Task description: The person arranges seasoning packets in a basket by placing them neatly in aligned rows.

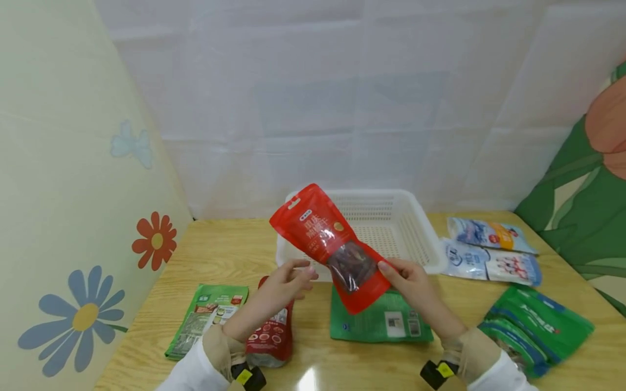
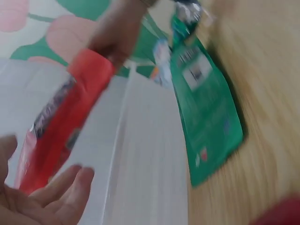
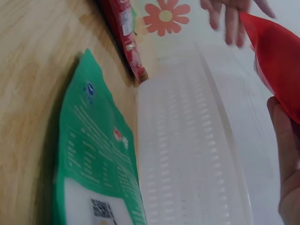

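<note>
A red pouch [image 1: 325, 239] with a clear window, dark dried pieces showing through it, is held tilted above the front of a white plastic basket [image 1: 425, 239]. My right hand [image 1: 413, 282] pinches its lower right edge, thumb on the front face. Beside the pouch's left side, my left hand [image 1: 288, 285] has its fingers loosely spread and grips nothing. The left wrist view shows those fingers [image 2: 75, 192] close to the pouch [image 2: 70, 117]; whether they touch it I cannot tell. Beneath the hands lies a green pouch [image 1: 381, 323], back label up.
On the left of the wooden table [image 1: 220, 244] lie a green bag [image 1: 205, 315] and a dark red pouch [image 1: 269, 336]. To the right are two white-blue packets [image 1: 489, 233] and green packaging [image 1: 543, 326]. A white sheet [image 1: 313, 108] hangs behind the basket.
</note>
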`<control>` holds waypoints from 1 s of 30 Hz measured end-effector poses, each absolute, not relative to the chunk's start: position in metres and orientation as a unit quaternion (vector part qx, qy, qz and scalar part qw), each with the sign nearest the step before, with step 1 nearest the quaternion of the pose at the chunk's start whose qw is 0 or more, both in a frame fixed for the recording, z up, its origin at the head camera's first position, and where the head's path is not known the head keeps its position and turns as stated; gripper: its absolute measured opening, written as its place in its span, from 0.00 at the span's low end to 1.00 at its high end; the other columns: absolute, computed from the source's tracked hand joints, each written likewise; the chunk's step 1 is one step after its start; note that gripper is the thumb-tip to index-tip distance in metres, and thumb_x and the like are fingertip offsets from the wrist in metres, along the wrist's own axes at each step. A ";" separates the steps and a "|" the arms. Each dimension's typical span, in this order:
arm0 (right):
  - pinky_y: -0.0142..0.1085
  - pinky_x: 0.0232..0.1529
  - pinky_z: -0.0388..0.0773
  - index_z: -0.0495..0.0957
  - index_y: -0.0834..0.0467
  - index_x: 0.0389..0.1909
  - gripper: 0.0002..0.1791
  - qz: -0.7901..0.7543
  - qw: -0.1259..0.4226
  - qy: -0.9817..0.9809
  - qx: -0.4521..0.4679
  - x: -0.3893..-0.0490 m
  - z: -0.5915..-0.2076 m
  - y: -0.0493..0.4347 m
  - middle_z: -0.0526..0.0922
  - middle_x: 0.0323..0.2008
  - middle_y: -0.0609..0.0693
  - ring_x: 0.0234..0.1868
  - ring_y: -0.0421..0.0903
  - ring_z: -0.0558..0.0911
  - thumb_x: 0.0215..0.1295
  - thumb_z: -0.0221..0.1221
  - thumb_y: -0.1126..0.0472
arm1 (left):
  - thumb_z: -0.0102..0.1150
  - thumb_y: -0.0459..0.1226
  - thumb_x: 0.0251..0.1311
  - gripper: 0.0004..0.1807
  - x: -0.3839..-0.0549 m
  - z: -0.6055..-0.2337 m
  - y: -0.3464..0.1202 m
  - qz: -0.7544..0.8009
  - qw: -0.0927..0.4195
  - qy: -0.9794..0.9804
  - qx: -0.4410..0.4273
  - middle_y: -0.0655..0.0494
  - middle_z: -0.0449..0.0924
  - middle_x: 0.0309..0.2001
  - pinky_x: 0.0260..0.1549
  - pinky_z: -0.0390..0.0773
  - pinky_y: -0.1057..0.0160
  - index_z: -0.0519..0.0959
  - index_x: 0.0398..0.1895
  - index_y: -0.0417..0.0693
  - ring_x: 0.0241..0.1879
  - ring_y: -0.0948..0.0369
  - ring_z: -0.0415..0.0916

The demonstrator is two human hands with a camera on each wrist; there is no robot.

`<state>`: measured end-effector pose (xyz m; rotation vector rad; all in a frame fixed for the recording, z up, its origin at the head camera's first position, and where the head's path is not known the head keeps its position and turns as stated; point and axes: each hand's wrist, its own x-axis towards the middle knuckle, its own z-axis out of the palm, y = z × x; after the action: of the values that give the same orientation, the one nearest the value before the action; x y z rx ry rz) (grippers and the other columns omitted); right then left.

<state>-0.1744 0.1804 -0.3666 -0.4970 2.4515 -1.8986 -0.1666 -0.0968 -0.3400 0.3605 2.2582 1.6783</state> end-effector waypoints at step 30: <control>0.38 0.42 0.83 0.65 0.79 0.59 0.34 -0.589 0.140 0.774 -0.186 -0.165 -0.355 0.160 0.75 0.53 0.75 0.41 0.39 0.85 0.72 0.49 0.50 | 0.48 0.47 0.69 0.25 -0.164 -0.355 -0.068 0.655 0.076 0.741 0.127 0.35 0.78 0.51 0.43 0.81 0.57 0.63 0.59 0.38 0.47 0.54 0.79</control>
<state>-0.1651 0.1604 -0.3554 -0.5361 2.2345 -1.7028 -0.1635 -0.0675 -0.3554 0.3807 2.2208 1.9647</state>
